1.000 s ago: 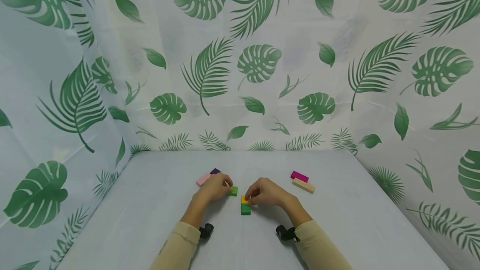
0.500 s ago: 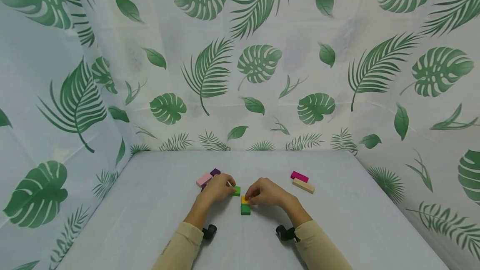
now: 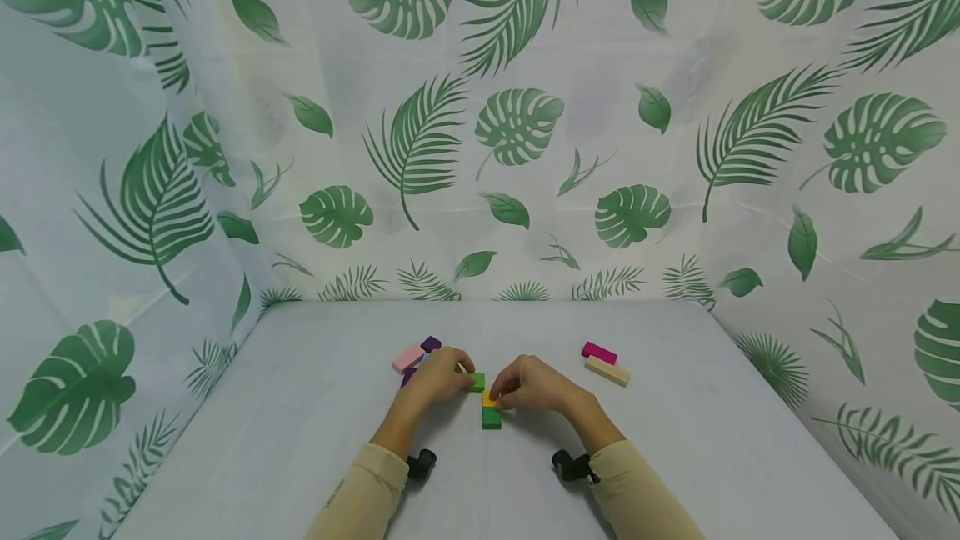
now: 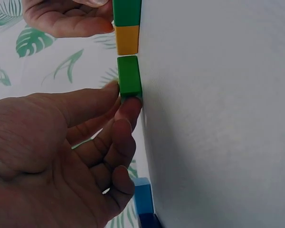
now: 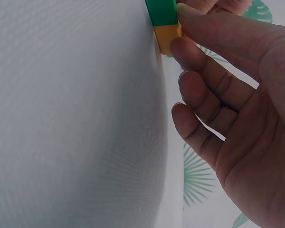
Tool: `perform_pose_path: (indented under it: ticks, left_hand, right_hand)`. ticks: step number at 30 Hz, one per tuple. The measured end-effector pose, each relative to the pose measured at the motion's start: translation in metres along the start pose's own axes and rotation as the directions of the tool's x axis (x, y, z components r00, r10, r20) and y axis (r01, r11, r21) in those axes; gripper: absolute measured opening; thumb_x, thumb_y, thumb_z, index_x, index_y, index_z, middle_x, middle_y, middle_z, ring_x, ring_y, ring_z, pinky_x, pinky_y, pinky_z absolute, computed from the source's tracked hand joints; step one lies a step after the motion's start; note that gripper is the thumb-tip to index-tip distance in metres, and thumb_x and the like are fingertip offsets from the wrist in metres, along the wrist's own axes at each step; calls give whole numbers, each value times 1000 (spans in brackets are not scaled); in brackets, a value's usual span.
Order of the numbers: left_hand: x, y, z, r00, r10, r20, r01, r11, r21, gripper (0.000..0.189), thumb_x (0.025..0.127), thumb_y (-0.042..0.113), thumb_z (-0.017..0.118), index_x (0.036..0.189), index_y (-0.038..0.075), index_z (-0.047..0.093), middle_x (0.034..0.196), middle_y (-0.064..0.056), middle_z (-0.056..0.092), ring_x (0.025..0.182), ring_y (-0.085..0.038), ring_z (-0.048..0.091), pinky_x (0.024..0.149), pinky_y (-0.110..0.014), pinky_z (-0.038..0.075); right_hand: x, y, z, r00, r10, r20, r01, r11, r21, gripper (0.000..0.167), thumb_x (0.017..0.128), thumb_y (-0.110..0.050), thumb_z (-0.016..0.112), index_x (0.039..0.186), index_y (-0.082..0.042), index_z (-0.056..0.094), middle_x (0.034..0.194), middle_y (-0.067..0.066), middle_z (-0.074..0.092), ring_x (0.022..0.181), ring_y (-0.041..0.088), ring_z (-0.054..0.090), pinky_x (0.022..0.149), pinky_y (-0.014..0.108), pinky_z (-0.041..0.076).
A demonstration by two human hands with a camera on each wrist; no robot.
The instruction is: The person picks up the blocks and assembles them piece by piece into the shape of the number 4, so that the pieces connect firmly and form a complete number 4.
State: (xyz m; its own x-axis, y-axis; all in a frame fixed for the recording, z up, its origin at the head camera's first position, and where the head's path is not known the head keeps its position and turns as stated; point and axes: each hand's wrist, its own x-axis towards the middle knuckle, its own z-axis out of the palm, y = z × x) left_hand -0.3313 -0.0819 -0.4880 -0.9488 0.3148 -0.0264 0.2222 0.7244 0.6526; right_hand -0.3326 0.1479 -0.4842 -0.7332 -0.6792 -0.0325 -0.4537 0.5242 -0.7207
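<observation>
My left hand point(image 3: 442, 373) pinches a light green block point(image 3: 477, 382) between thumb and fingers, low over the white table. In the left wrist view this green block point(image 4: 129, 76) stands just short of the yellow block point(image 4: 127, 40). My right hand point(image 3: 531, 383) grips the yellow block point(image 3: 488, 399) at its side, thumb and forefinger on it. A darker green block point(image 3: 491, 418) lies end to end with the yellow one, on the near side. In the right wrist view the other fingers of the right hand point(image 5: 228, 104) curl loosely beside the yellow block point(image 5: 166, 39).
Beyond my left hand lie a pink block point(image 3: 408, 358), a dark purple block point(image 3: 431, 344), a purple block point(image 3: 408, 375) and a partly hidden blue block point(image 4: 143, 197). At right, a magenta block point(image 3: 599, 353) lies against a beige block point(image 3: 607, 371). Leaf-printed curtains point(image 3: 480, 148) surround the table.
My left hand has slid the light green block a little to the right, toward the yellow block, uncovering more of the purple and blue blocks. The right hand keeps its place.
</observation>
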Motion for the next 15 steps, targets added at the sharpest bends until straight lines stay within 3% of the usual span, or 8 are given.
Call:
perform_pose_path:
  ticks: [15]
  left_hand:
    - [-1,6,4,999,40,-1,-40,999,12,15,95,17,75,105,7,77,93,-3,73,81,-14,62,72,-32,52]
  right_hand:
    - [0,-1,1,1000,-13,0,13,1000,10,10,91,-12,80,100,-11,82,88,-4,76,74,9,58,66,23,51]
